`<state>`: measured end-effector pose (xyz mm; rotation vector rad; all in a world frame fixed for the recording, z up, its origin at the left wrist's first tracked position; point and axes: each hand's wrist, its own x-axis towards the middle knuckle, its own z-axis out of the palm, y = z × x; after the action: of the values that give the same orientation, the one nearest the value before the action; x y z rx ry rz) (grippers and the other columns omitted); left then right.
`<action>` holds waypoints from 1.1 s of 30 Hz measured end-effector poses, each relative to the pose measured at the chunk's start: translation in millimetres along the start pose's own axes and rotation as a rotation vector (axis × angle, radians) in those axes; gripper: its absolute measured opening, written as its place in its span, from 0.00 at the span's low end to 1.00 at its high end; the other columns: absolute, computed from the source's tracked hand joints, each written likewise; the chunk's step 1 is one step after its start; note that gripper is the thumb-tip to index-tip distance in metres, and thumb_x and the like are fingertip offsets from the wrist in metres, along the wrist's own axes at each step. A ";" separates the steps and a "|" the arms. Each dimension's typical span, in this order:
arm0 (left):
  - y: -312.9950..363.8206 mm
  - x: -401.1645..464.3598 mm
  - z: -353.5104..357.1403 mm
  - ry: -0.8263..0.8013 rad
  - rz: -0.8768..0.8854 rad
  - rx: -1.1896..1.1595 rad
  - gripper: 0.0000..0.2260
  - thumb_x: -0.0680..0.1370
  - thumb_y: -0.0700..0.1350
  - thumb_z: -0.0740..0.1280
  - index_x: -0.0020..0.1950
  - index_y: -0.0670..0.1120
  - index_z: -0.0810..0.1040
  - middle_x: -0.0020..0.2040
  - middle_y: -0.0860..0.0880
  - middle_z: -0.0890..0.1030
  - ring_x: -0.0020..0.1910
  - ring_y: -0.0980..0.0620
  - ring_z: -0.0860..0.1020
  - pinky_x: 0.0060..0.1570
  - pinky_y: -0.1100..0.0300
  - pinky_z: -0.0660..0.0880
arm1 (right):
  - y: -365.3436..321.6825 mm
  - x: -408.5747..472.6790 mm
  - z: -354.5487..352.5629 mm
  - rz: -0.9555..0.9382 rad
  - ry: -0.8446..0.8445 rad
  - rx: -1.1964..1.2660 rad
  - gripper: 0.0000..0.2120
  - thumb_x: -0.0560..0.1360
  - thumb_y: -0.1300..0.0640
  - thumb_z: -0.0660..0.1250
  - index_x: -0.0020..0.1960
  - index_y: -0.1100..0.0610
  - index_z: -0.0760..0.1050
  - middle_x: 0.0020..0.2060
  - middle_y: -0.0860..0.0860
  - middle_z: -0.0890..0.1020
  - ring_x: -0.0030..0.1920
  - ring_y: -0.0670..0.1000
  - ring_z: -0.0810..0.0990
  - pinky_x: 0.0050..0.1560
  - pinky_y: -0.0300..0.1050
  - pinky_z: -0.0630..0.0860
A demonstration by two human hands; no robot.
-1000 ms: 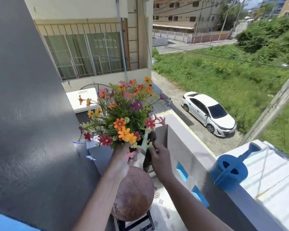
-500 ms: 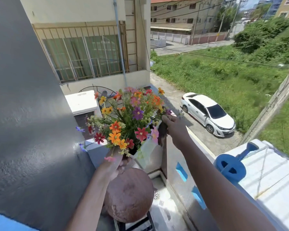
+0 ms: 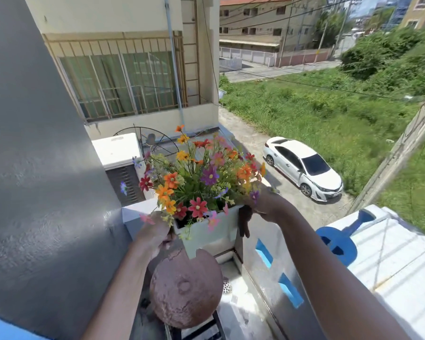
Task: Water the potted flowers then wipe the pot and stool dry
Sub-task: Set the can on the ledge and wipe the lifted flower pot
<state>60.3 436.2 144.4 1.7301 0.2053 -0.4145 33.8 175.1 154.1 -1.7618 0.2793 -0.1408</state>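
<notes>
A: Where's the pot?
B: Above the stool, at its far edge; flowers in it. Left hand on its left side, right hand on its right rim.
A: The watering can?
B: Right, on the parapet, apart from the pot.
A: Beyond?
B: Car below, behind the parapet. Wall left.

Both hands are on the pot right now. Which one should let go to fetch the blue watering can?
The right hand, probably. The watering can sits on the ledge to the right, on that arm's side. The left hand holds the pot at its far, left side, above the stool.
</notes>
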 end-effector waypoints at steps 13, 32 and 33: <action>-0.3 -1.1 16.8 0.183 0.058 0.092 0.19 0.72 0.51 0.58 0.28 0.40 0.76 0.27 0.43 0.78 0.26 0.46 0.69 0.30 0.58 0.64 | 8.8 -11.9 53.8 0.136 0.507 0.335 0.20 0.67 0.64 0.74 0.33 0.56 0.62 0.31 0.53 0.61 0.35 0.51 0.61 0.34 0.49 0.57; 9.4 -23.5 65.9 0.002 -0.055 -0.084 0.16 0.81 0.50 0.53 0.37 0.44 0.69 0.28 0.46 0.73 0.25 0.51 0.68 0.30 0.63 0.60 | 5.3 -45.9 109.6 -0.078 0.493 0.208 0.14 0.67 0.62 0.73 0.30 0.67 0.70 0.24 0.50 0.68 0.29 0.46 0.62 0.30 0.42 0.59; 7.3 -20.3 65.6 0.003 -0.068 -0.102 0.14 0.80 0.50 0.54 0.40 0.44 0.70 0.29 0.45 0.73 0.24 0.52 0.69 0.29 0.64 0.61 | 3.3 -46.4 109.2 -0.087 0.490 0.195 0.14 0.67 0.63 0.72 0.29 0.64 0.70 0.23 0.47 0.68 0.28 0.45 0.62 0.29 0.41 0.60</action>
<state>33.8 372.7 148.8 1.6270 0.2842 -0.4437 15.6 290.0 130.7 -1.5271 0.5233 -0.6462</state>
